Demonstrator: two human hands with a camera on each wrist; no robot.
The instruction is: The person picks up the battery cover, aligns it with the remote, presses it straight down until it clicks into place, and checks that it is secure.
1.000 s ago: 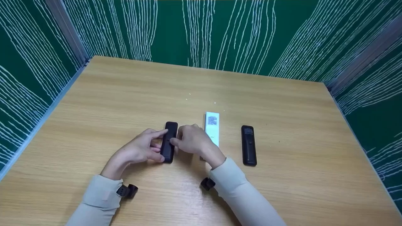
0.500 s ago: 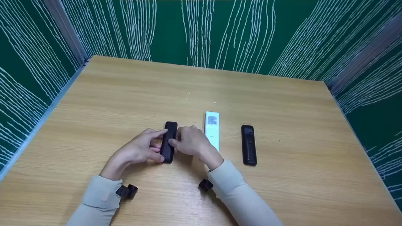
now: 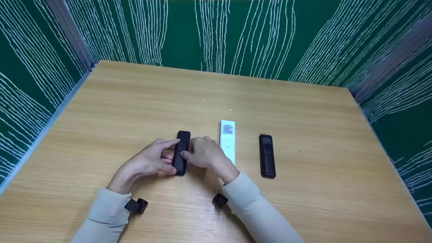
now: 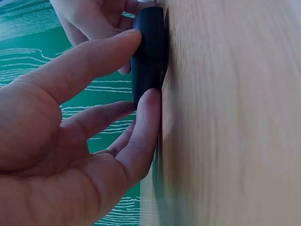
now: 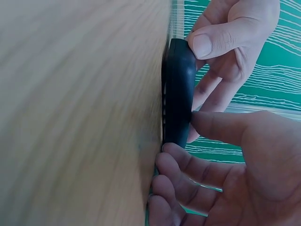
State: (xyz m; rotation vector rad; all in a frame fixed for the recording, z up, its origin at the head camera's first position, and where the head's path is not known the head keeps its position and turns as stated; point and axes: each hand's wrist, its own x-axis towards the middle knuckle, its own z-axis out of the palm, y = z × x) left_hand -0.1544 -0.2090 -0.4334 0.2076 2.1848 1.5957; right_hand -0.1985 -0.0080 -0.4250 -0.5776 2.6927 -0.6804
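Observation:
A black remote control (image 3: 184,136) lies back up on the table, between the two hands in the head view. My left hand (image 3: 152,160) holds it from the left, thumb at its near end and a fingertip on its upper face. From the right, my right hand (image 3: 206,153) pinches it, with the thumb (image 5: 214,126) on the back near the middle and the other fingers curled low at the side. Small pale buttons show along the underside of the remote control (image 5: 180,89) in the right wrist view.
Right of the hands lies a white remote control (image 3: 227,136) with a printed code, its near end behind the right wrist. Farther right is another black remote control (image 3: 267,157). Small white crumbs dot the wooden table (image 3: 152,98), with green patterned panels (image 3: 182,33) around it.
My right hand and forearm have shifted slightly toward me and to the left, the thumb sliding a little on the black remote control. The left hand has stayed put.

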